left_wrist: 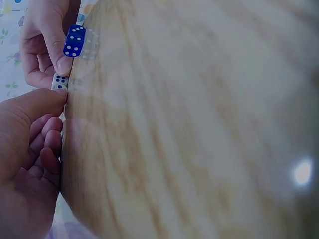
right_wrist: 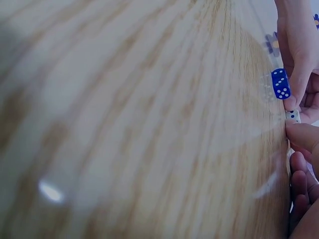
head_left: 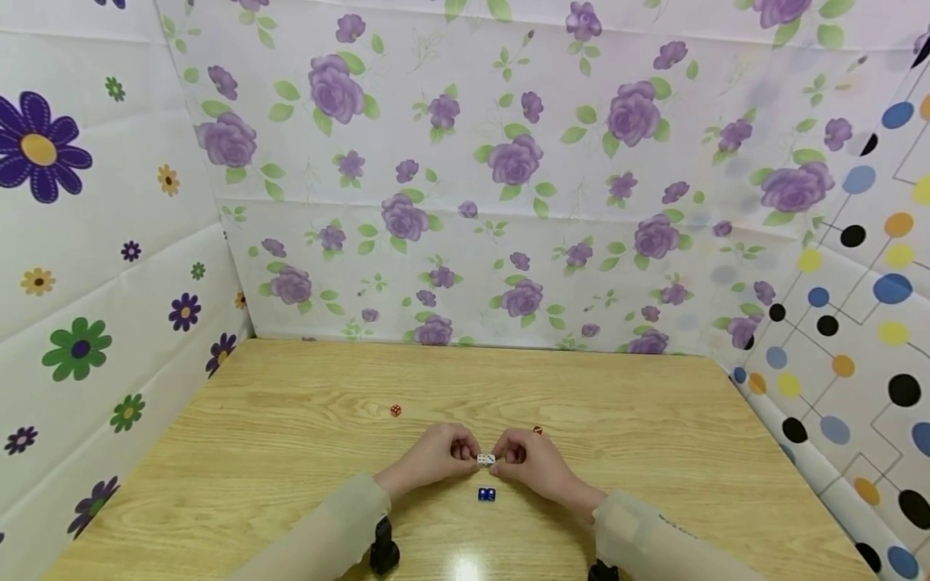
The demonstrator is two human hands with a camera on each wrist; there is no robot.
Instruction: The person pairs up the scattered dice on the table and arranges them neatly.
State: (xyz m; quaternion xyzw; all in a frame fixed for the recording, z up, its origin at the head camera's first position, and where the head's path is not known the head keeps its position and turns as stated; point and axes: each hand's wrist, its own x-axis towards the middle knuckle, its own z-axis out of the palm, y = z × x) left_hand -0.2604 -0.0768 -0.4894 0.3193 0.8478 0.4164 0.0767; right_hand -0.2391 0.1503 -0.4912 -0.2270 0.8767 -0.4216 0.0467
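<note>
Two white dice sit side by side on the wooden table, the left white die (head_left: pixel 482 460) against the right white die (head_left: pixel 490 459). My left hand (head_left: pixel 445 452) pinches the left one between thumb and forefinger at its outer side. From the other side my right hand (head_left: pixel 534 461) pinches the right one the same way, its other fingers curled in. Just nearer to me lie two blue dice (head_left: pixel 487 494), also side by side, touching neither hand. The left wrist view shows white dice (left_wrist: pixel 60 81) between both thumbs, with the blue dice (left_wrist: pixel 75 41) beside them.
A red die (head_left: pixel 395 411) lies farther back on the left of the table (head_left: pixel 305 387). Behind my right hand, a second red die (head_left: pixel 538 430) shows partly. Flowered cloth (head_left: pixel 465 161) hangs at the back, with patterned cloths on both sides.
</note>
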